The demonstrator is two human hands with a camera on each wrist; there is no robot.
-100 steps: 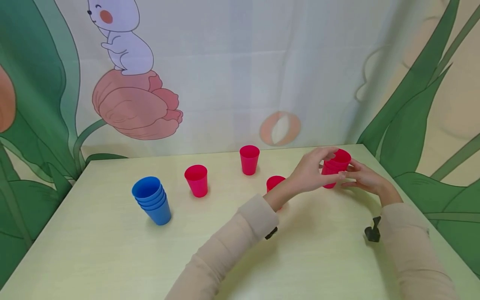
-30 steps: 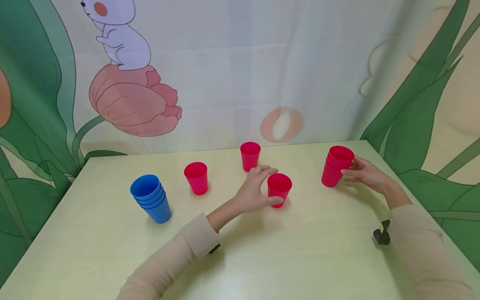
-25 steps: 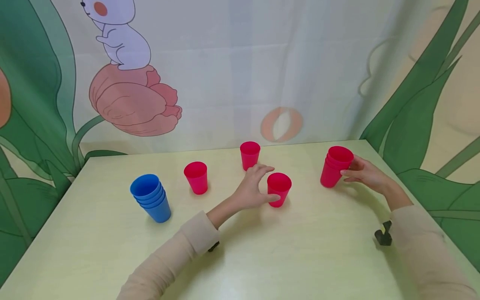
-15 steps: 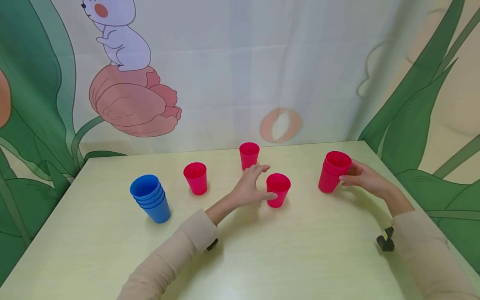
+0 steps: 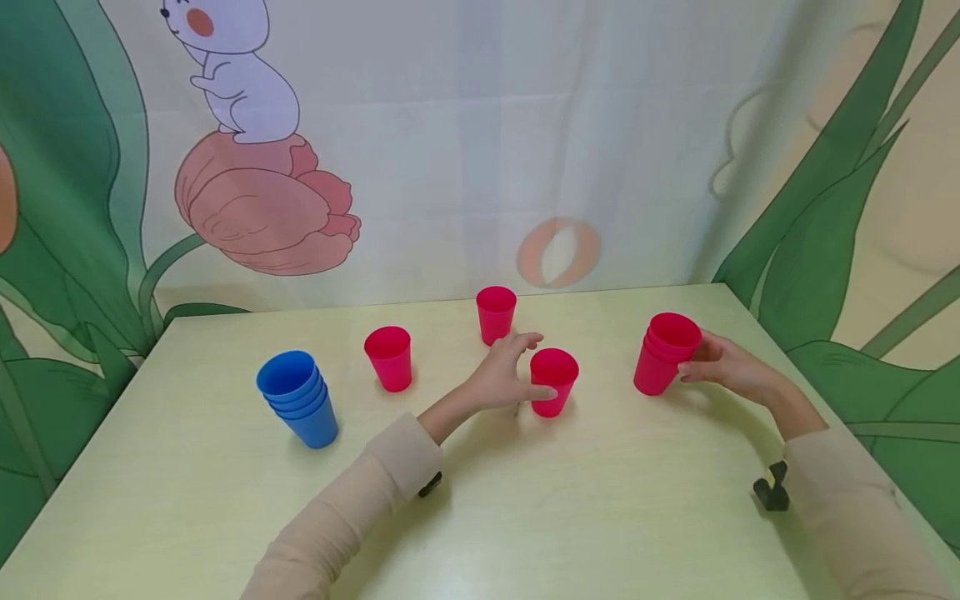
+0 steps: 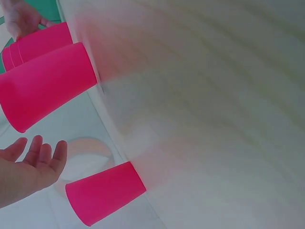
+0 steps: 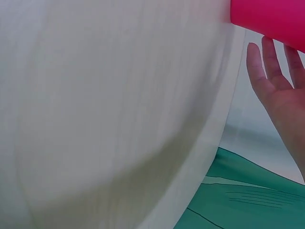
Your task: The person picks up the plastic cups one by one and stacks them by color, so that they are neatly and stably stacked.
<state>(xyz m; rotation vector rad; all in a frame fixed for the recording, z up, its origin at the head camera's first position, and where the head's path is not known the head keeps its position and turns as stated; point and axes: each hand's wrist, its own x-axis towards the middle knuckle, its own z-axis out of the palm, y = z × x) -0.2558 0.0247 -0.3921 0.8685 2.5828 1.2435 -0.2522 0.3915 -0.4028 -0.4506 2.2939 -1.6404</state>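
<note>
1. The red stack [image 5: 660,358], at the table's [image 5: 600,500] right, should be light, stiff, slightly slick; hold its side below the rims.
2. Right hand [image 5: 735,368] pinches it; left hand's [image 5: 495,377] fingers curve loosely, ungripping, beside a lone cup [image 5: 558,379].
3. Single red cups [image 5: 389,360]: three; nested red: two or more; blue stack [image 5: 311,417]: seemingly four.

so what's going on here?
A person's right hand holds the nested red cup stack. The left hand is at the front red cup, thumb in front, its fingers not closed round it. The back red cup, the left red cup and the nested blue cup stack stand on the table, not held.
</note>
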